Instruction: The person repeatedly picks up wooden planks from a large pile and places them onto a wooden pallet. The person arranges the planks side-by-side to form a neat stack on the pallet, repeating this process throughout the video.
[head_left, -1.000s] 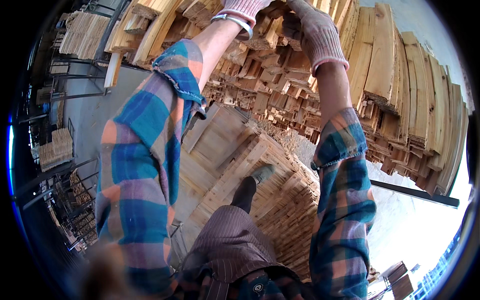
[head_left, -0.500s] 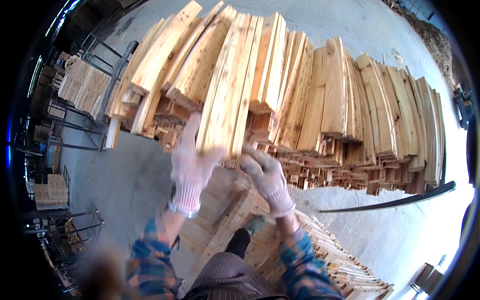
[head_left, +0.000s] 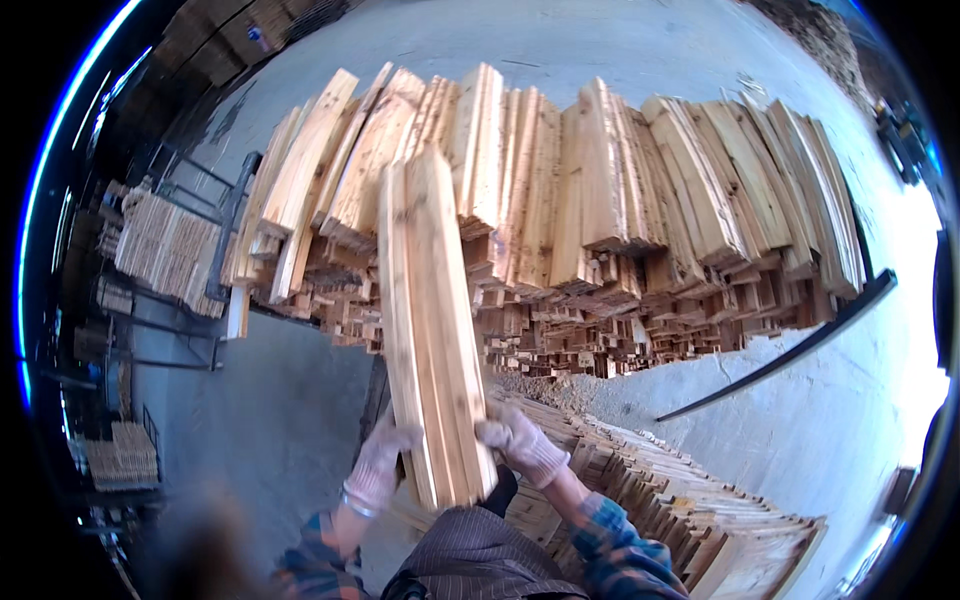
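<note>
Between my two gloved hands I hold a bundle of wooden boards (head_left: 432, 330), lengthwise away from me, its near end by my waist. My left hand (head_left: 382, 455) grips its left edge; the fingers underneath are hidden. On the opposite edge my right hand (head_left: 522, 442) is closed, thumb on the side. Both gloves are pale knit. Beyond the bundle's far end lies a long stack of wooden boards (head_left: 625, 190), ragged at its near side, with shorter ends showing below.
Low at the right is another stack of boards (head_left: 690, 500) in neat rows. A dark metal bar (head_left: 790, 345) juts out from the big stack's right end. At the left stand metal racks (head_left: 232, 235) and a pile of strips (head_left: 170, 250) on the concrete floor (head_left: 270, 420).
My hands have lifted the bundle of boards off the big stack and drawn it back toward my body. The left hand, apart from the boards before, now grips them.
</note>
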